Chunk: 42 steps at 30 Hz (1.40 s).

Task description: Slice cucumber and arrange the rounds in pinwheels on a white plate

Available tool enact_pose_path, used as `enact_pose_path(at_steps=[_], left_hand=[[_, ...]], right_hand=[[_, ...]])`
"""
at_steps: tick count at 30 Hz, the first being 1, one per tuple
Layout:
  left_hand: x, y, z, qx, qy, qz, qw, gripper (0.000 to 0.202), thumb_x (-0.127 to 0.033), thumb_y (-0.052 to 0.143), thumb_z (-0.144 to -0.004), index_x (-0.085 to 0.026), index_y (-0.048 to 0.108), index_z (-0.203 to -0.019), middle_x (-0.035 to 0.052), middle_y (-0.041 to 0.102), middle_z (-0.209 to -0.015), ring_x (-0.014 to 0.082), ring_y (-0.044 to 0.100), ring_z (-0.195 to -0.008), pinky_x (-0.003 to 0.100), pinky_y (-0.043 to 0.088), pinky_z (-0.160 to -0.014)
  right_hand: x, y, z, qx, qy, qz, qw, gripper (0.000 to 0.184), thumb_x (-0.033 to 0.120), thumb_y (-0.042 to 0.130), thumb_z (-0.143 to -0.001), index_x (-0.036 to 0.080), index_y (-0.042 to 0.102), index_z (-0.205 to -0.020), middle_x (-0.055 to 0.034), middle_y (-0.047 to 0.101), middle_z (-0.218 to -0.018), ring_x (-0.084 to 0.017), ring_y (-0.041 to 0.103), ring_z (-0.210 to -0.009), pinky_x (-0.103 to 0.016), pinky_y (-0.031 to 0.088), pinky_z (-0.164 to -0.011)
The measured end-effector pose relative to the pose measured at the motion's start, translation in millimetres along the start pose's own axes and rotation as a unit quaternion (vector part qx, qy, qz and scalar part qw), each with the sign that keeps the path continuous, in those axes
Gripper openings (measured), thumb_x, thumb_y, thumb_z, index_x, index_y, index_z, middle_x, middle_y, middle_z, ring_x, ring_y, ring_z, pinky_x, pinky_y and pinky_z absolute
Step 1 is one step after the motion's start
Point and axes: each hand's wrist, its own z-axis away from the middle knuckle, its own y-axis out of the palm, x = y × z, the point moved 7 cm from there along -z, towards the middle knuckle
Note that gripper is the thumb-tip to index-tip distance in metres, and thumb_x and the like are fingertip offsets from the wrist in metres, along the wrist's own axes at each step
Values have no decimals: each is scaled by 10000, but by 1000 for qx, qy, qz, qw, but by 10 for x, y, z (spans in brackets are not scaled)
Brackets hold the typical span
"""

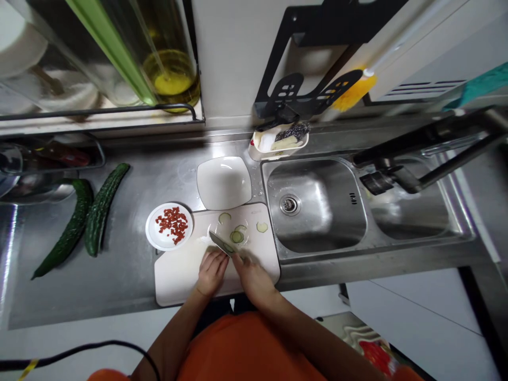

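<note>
My right hand (256, 279) grips a knife (219, 242), its blade slanting up and left over the white cutting board (178, 280). Just left of the blade, my left hand (212, 271) rests on the board with its fingers curled together; whatever lies under them is hidden. Several thin cucumber slices (237, 236) are scattered on the board beyond and to the right of the knife. A round white plate (150, 233) of chopped red bits (174, 222) overlaps the board's far left corner. Behind the board sits a squarish white plate (224, 182) with nothing on it.
Two whole cucumbers (101, 211) lie on the steel counter (127, 275) at the left. To the right are two sink basins (317, 211) under a dark faucet (397, 174). A sponge holder (273, 153) stands behind, and a rack with an oil container (170, 79) is upper left.
</note>
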Motion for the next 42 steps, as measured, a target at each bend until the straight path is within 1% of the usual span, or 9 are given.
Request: enact_pose_path(at_steps=[3, 7, 13, 16, 20, 23, 35, 42], left_hand=[[7, 2, -5, -3, -17, 4, 1000, 239, -156, 583, -850, -183, 628, -1084, 80, 688, -960, 190, 645, -934, 387, 533, -839], [10, -7, -6, -9, -26, 7, 1000, 285, -129, 614, -821, -175, 619, -1102, 92, 668, -1005, 195, 634, -969, 394, 528, -863], [24, -8, 4, 2, -36, 3, 999, 252, -129, 594, -833, -171, 626, -1079, 91, 661, -993, 191, 626, -965, 389, 517, -873], [21, -20, 10, -7, -32, -8, 999, 202, -123, 597, -827, -162, 633, -1022, 83, 655, -950, 185, 620, -939, 385, 510, -878], [18, -16, 18, -7, -22, -14, 1000, 170, -107, 608, -814, -152, 620, -978, 80, 639, -928, 178, 605, -924, 381, 512, -871], [22, -18, 22, -11, -20, -20, 1000, 157, -118, 605, -819, -153, 614, -972, 84, 631, -935, 181, 602, -923, 384, 517, -857], [21, -23, 19, -10, -24, -20, 999, 122, -158, 580, -845, -157, 620, -960, 86, 648, -923, 187, 619, -907, 395, 523, -851], [8, -27, 5, -9, -25, -11, 1000, 136, -138, 588, -837, -160, 615, -969, 76, 650, -905, 178, 622, -881, 384, 530, -836]], right_hand=[[-32, -2, -4, 5, -7, -13, 1000, 412, 78, 284, -917, 241, 462, -1250, -79, 637, -997, -180, 653, -797, -247, 479, -616], [-101, -80, 36, 19, -6, -32, 999, 504, 29, 294, -880, 230, 418, -1325, -73, 650, -963, -188, 658, -813, -248, 478, -630], [-152, -215, 297, 33, 9, -8, 999, 507, 34, 269, -883, 251, 446, -1306, -78, 647, -971, -199, 674, -759, -250, 474, -578], [-145, -231, 437, 55, 12, 1, 998, 526, 22, 270, -872, 254, 442, -1312, -84, 647, -972, -206, 677, -749, -252, 474, -565], [-134, -228, 538, 76, 11, 7, 997, 508, 32, 265, -882, 241, 443, -1310, -102, 653, -988, -210, 678, -777, -259, 487, -602], [-137, -219, 560, 76, 12, 8, 997, 503, 37, 252, -887, 241, 449, -1302, -102, 652, -999, -212, 676, -790, -268, 493, -621], [-128, -224, 577, 72, 12, 8, 997, 551, 5, 249, -864, 230, 447, -1327, -99, 661, -996, -229, 683, -785, -304, 519, -621], [-143, -212, 573, 65, 19, -3, 998, 545, 11, 273, -870, 245, 453, -1329, -92, 666, -982, -213, 680, -769, -275, 507, -613]])
